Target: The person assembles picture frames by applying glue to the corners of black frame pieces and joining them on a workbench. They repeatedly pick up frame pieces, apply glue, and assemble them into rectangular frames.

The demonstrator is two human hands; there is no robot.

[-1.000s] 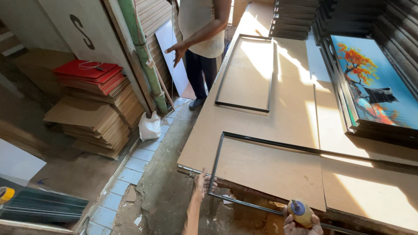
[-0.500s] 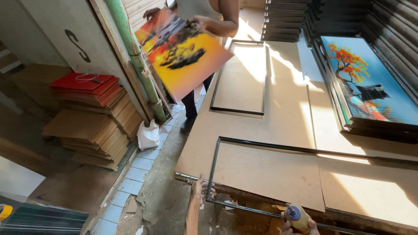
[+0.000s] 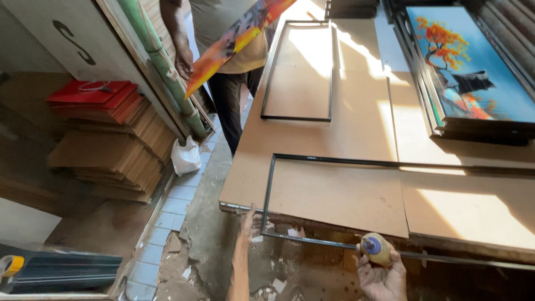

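A thin black metal frame (image 3: 268, 189) lies across the brown board table (image 3: 356, 128), its near side overhanging the table's front edge. My left hand (image 3: 248, 222) touches the frame's near left corner, fingers resting on it. My right hand (image 3: 382, 274) holds a small tan glue bottle (image 3: 375, 249) with a blue cap, tip close to the frame's near rail. A second black frame (image 3: 298, 69) lies farther back on the table. A co-worker (image 3: 228, 33) stands at the table's far left and carries an orange and red painted panel (image 3: 234, 42) tilted in the air.
A stack of black frames with a blue tree picture (image 3: 468, 67) on top sits at the right. Piles of brown boards (image 3: 111, 150) with red folders (image 3: 95, 97) stand left. A white bag (image 3: 186, 157) lies on the tiled floor beside a green pipe (image 3: 161, 67).
The co-worker picked up the orange panel and swung it over the table's far end. My hands and the near frame have stayed at the table's front edge.
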